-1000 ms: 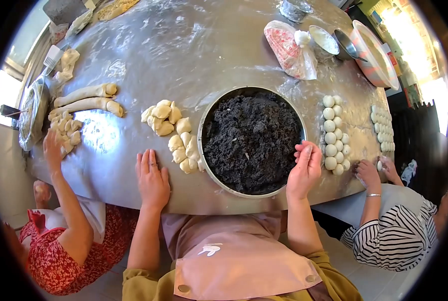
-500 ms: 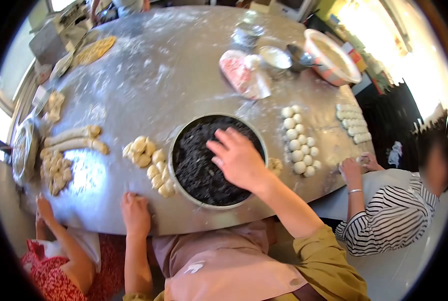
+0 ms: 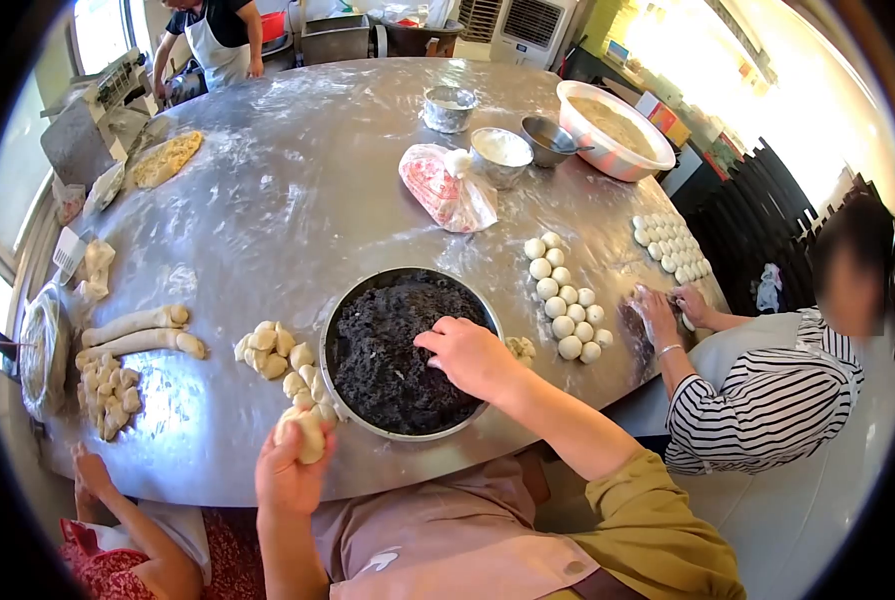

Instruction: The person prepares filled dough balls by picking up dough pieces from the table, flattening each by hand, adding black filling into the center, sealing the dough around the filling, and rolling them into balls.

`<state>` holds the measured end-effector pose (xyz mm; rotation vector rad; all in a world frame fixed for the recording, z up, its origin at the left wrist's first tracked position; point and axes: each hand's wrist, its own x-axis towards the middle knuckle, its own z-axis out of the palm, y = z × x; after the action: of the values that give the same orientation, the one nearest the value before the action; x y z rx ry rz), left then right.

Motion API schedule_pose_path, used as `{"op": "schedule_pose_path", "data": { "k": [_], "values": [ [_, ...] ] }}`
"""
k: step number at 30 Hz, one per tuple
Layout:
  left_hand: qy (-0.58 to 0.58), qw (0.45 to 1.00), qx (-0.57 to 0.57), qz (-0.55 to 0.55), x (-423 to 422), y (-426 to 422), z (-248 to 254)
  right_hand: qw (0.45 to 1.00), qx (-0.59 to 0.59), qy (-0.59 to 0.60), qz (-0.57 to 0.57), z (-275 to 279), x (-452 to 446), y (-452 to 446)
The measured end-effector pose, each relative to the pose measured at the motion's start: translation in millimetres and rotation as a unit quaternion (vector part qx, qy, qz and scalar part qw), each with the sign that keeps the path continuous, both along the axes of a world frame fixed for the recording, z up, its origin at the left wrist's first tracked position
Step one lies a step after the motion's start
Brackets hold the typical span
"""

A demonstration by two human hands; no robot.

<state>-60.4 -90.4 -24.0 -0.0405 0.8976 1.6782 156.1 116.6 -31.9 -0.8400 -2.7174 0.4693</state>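
1 dough piece (image 3: 309,436) is gripped between the thumb and bent fingers of the left hand (image 3: 285,468), over the table's near edge; no black shows on its visible side, so work on it seems hardly begun. At the near edge's left end are a co-worker's hands (image 3: 89,475). The right hand (image 3: 477,360) has its fingers bent, tips at the filling (image 3: 387,350); whether they pinch any, I cannot tell. That filling lies in 1 pan (image 3: 412,437) close to the near edge, about mid-table, with plenty left. Just left of the pan lie 2 groups of lumps (image 3: 264,350), overlapping too much to count and apparently unworked, as does 1 heap (image 3: 108,392) by the left edge, with 2 rolls (image 3: 147,344) just beyond, seemingly uncut. Right of the pan, about 16 balls (image 3: 562,326) look shaped; at the right edge are another co-worker's hands (image 3: 657,315) and, beyond, a batch (image 3: 672,245) too small to count surely. Farther off stand 1 bag (image 3: 435,188), 3 bowls (image 3: 500,173) and, by the far right corner, 1 tub (image 3: 627,160). 1 flat dough (image 3: 167,160) lies near the left edge; 1 person (image 3: 217,50) stands past the far left corner.
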Motion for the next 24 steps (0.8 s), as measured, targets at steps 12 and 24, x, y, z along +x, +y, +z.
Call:
{"op": "schedule_pose_path", "data": {
  "k": [12,24],
  "values": [
    [-0.069,0.988,0.011,-0.135,66.6,69.6,19.1,0.997,-0.059,0.057,-0.009,13.9,4.2,15.8],
    [-0.169,0.984,0.015,-0.046,88.4,101.2,19.0,0.979,-0.156,0.12,0.044,60.4,-25.4,-22.1]
  ]
}}
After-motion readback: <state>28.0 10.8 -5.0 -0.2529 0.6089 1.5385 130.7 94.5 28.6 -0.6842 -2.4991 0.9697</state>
